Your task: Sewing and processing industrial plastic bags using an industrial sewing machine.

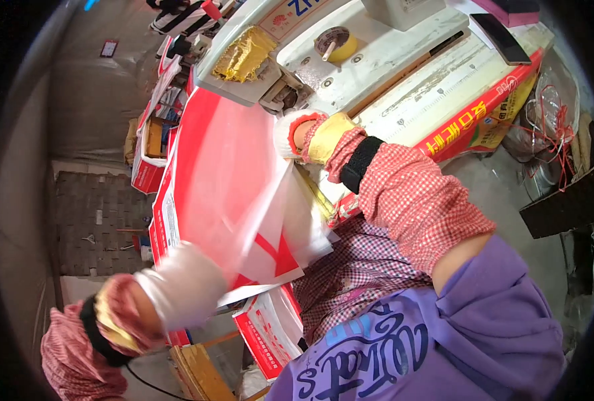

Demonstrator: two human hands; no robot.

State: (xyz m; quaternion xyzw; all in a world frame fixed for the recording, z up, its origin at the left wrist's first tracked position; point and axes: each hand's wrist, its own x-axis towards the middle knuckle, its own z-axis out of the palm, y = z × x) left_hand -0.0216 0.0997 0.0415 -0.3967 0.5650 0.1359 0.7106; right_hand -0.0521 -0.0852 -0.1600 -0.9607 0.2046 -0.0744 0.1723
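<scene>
A large red and white plastic sack sheet (220,157) hangs over the front of a pale sewing machine (247,80), one edge folded over and blurred. My right hand (287,136), in a white glove, rests at the sheet's upper corner, just below the machine's presser foot (287,93). Its fingers are mostly hidden. Lower left, my left hand (188,277), also white-gloved, is beside the sheet's lower left edge. Motion smears its fingers, and whether they hold the sheet cannot be made out. Checked sleeves with black wrist bands cover both forearms.
A roll of yellow tape (337,44) lies on the machine bed. At the right end of the table is a dark phone (499,39). Red strings and clear plastic (550,127) hang beyond it. A wooden stool (202,374) stands below, near more red-white sacks (268,334).
</scene>
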